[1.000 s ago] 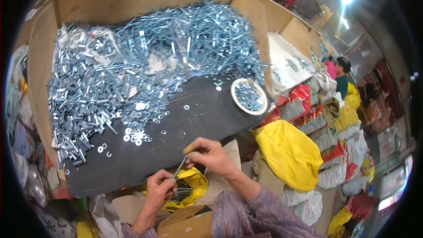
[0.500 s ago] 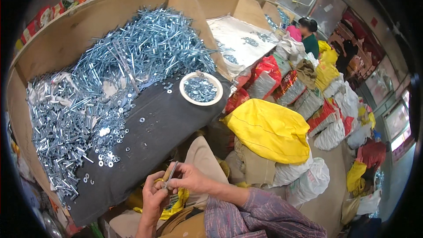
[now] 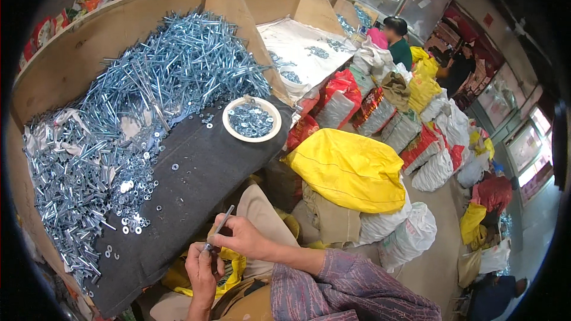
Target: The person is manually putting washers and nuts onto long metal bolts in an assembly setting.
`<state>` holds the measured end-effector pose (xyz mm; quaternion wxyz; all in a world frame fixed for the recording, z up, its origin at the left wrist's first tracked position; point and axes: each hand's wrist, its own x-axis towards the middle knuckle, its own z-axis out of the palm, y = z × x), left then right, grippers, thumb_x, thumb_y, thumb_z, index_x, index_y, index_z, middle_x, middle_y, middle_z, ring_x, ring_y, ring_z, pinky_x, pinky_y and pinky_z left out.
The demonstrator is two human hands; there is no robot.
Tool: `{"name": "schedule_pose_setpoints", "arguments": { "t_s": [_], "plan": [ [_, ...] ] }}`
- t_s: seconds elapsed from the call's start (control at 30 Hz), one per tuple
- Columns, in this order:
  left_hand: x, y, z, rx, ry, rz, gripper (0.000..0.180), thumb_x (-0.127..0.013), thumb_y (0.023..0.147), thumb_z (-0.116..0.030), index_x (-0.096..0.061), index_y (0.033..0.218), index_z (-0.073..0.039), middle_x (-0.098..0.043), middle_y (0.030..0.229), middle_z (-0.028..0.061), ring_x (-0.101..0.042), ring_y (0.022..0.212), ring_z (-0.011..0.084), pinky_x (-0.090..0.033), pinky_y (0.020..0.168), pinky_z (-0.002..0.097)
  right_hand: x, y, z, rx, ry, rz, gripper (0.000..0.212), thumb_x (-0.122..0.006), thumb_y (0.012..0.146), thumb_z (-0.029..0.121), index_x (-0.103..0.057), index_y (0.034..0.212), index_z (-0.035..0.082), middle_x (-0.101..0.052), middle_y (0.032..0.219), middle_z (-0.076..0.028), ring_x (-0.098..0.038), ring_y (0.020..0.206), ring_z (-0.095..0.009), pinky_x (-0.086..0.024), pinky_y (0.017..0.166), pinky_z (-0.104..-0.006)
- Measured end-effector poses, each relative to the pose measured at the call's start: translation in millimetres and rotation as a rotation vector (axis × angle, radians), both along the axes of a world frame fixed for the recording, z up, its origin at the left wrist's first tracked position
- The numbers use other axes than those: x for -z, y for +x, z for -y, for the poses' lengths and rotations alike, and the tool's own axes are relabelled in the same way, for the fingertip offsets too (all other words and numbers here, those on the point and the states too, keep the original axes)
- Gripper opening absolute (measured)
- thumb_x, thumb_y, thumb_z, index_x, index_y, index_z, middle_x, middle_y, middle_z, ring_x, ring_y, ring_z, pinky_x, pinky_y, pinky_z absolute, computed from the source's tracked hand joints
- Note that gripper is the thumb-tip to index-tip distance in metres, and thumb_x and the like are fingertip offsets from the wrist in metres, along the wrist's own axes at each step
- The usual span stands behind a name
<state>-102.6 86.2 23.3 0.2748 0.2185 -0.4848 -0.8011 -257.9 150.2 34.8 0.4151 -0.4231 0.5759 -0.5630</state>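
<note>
The thin metal rod (image 3: 225, 218) is up in the air between the two hands, above a yellow bag (image 3: 238, 266) and near the edge of the dark tabletop (image 3: 178, 202). A second ago, the right hand (image 3: 241, 238) pinched the rod near its top. Now its fingers squeeze it lower down, so the top pokes out past them and leans to the right. The left hand (image 3: 202, 264) has its fingers at the low end, by a small shiny bit, but I cannot tell if they grip it. It seems both hands are now busy at that low end. The view has turned, so the white tub (image 3: 254, 138) shows farther left, with metal rings inside.
</note>
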Motion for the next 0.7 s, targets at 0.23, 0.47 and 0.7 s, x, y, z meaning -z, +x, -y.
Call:
{"name": "schedule_pose_setpoints", "arguments": {
  "t_s": [0.23, 0.47, 0.7],
  "plan": [
    [-6, -7, 1, 0.004, -0.041, 0.030, 0.030, -0.048, 0.099, -0.030, -0.047, 0.089, -0.002, -0.048, 0.063, 0.0035, -0.043, 0.043, 0.0075, -0.031, 0.039, 0.0204, -13, -2, 6, 0.226, -0.216, 0.243, 0.022, -0.058, 0.094, 0.014, -0.059, 0.110, -0.001, -0.062, 0.091, -0.006, -0.060, 0.085, -0.010, -0.049, 0.074, -0.0258],
    [1, -7, 7, 0.054, 0.107, 0.052, 0.028, -0.050, 0.097, -0.028, -0.046, 0.087, -0.003, -0.052, 0.069, 0.0061, -0.040, 0.041, 0.0074, -0.032, 0.038, 0.0210, -13, -21, -7, 0.111, -0.224, 0.055, 0.033, -0.051, 0.098, 0.019, -0.051, 0.126, 0.000, -0.063, 0.096, -0.006, -0.061, 0.085, -0.009, -0.049, 0.078, -0.0233],
    [-7, 0, 7, -0.007, 0.161, 0.081, 0.026, -0.045, 0.098, -0.026, -0.047, 0.084, -0.004, -0.048, 0.061, 0.0042, -0.038, 0.039, 0.0070, -0.029, 0.036, 0.0210, -15, -21, -6, -0.038, 0.008, 0.080, 0.036, -0.048, 0.099, 0.017, -0.047, 0.131, 0.000, -0.065, 0.101, -0.008, -0.062, 0.098, -0.014, -0.045, 0.091, -0.0269]
  ]
}}
